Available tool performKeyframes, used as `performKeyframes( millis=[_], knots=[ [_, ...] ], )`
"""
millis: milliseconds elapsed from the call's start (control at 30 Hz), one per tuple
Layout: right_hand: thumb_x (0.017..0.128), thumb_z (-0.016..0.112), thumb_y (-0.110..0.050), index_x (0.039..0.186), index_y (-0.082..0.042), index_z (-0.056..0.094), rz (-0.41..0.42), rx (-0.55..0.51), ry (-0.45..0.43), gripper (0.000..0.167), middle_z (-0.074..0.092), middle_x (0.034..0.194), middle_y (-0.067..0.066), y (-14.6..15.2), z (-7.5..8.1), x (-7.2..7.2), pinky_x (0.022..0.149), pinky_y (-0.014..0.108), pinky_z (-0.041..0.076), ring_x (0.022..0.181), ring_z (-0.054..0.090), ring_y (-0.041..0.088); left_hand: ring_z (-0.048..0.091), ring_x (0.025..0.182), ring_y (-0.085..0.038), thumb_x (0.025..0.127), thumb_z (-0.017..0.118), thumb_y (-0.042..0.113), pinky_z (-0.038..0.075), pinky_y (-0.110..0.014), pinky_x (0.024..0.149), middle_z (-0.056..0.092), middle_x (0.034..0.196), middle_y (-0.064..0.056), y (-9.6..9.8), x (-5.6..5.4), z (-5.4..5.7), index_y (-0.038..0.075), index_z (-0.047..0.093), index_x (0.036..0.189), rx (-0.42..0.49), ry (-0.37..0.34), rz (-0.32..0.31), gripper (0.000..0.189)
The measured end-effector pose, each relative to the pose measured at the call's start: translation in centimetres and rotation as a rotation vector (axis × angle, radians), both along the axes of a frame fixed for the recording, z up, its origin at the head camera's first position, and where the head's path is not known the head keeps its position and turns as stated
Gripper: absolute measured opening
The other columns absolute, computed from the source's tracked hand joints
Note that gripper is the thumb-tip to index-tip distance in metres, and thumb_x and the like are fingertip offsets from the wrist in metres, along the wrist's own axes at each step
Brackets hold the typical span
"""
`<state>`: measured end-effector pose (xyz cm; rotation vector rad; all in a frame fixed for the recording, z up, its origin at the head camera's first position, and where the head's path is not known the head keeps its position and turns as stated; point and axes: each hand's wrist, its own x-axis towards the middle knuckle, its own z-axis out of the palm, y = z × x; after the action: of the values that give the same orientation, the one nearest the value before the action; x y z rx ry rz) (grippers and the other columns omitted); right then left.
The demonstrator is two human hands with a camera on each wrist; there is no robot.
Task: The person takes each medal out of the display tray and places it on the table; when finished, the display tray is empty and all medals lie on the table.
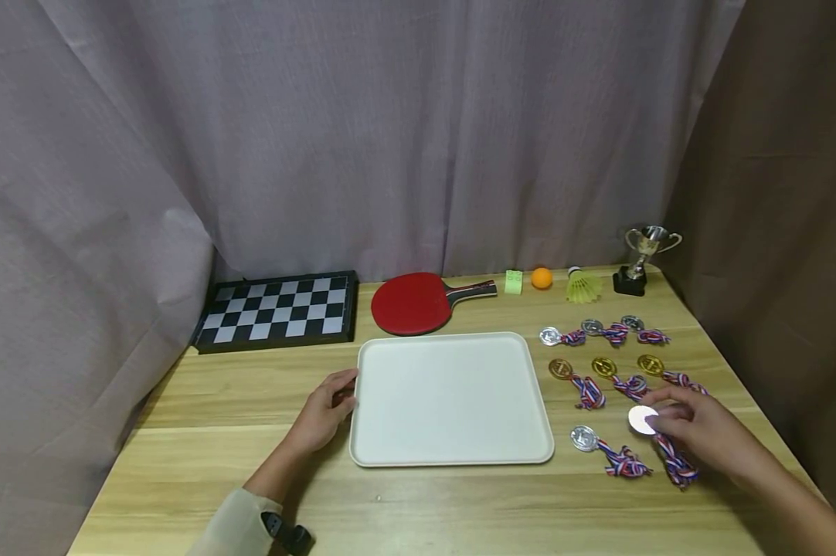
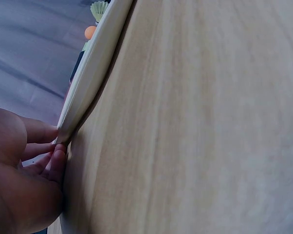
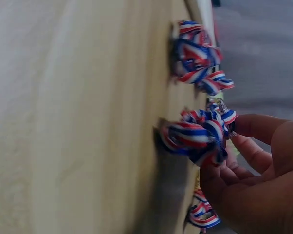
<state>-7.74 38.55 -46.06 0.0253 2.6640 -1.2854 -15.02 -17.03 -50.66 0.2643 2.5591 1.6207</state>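
Observation:
My left hand (image 1: 324,409) is at the left edge of a white rectangular tray (image 1: 453,401); in the left wrist view its thumb and fingers (image 2: 59,151) pinch the rim. My right hand (image 1: 699,428) pinches a medal (image 1: 643,420) whose face shines white with glare. Its red, white and blue ribbon (image 3: 195,139) hangs bunched, and in the right wrist view it casts a shadow on the table. Left of it lies a silver medal (image 1: 585,439). Behind are a bronze-toned medal (image 1: 560,369), two gold medals (image 1: 603,367) and a row of silver-grey medals (image 1: 550,336).
Along the back of the wooden table (image 1: 418,510) are a chessboard (image 1: 276,310), a red table tennis paddle (image 1: 412,303), a small green block (image 1: 513,282), an orange ball (image 1: 542,278), a yellow shuttlecock (image 1: 583,286) and a trophy cup (image 1: 643,259). Grey curtains (image 1: 418,139) hang behind.

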Motion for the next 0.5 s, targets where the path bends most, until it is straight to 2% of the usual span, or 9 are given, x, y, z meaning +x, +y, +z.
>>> performKeyframes(
  millis=[233,500],
  knots=[
    [0.095,0.072,-0.008,0.117,0.004,0.065,0.021,0.113,0.082,0.025,0.074,0.094,0.011,-0.2,-1.4,0.2,0.061,0.024,0.049,0.073,0.062,0.004,0.058,0.125,-0.036,0.097,0.059,-0.013,0.052,-0.037,0.102,0.051,0.147,-0.024,0.1,0.1,0.2,-0.012,0.05,0.145,-0.008,0.003,0.002,0.049],
    [0.093,0.073,-0.005,0.108,0.003,0.067,0.008,0.163,0.182,0.018,0.069,0.088,0.005,-0.7,-2.7,0.2,0.061,0.023,0.05,0.072,0.059,-0.001,0.058,0.124,-0.036,0.097,0.058,-0.013,0.053,-0.038,0.102,0.052,0.146,-0.024,0.2,0.1,0.3,-0.012,0.05,0.144,-0.021,0.003,0.008,0.048]
  ],
)
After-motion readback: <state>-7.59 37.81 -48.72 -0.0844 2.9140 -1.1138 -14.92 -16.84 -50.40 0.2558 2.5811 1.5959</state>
